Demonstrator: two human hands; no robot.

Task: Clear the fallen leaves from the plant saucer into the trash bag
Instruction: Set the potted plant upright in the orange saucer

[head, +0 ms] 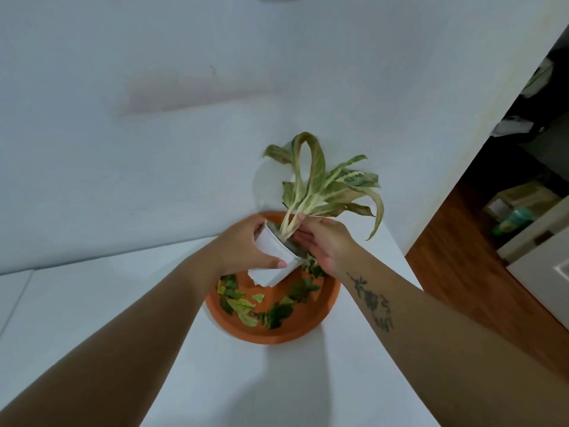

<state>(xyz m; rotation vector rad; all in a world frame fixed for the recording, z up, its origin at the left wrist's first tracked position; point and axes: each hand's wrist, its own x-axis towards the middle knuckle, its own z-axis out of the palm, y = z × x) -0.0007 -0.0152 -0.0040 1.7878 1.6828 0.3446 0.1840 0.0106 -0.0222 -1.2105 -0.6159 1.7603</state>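
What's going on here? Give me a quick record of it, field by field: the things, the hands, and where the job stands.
Surface: white table against a white wall
Saucer: terracotta plant saucer on the table
Leaves: green and yellow fallen leaves scattered in the saucer, not yet cleared
Pot: white pot with a drooping variegated plant, tilted over the saucer
Left hand: left hand wrapped around the pot's side
Right hand: right hand at the pot's rim, by the stems
Trash bag: not in view

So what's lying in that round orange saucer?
Loose green and yellowed leaves lie scattered in the orange saucer. The tilted white pot and both hands hide its far half.
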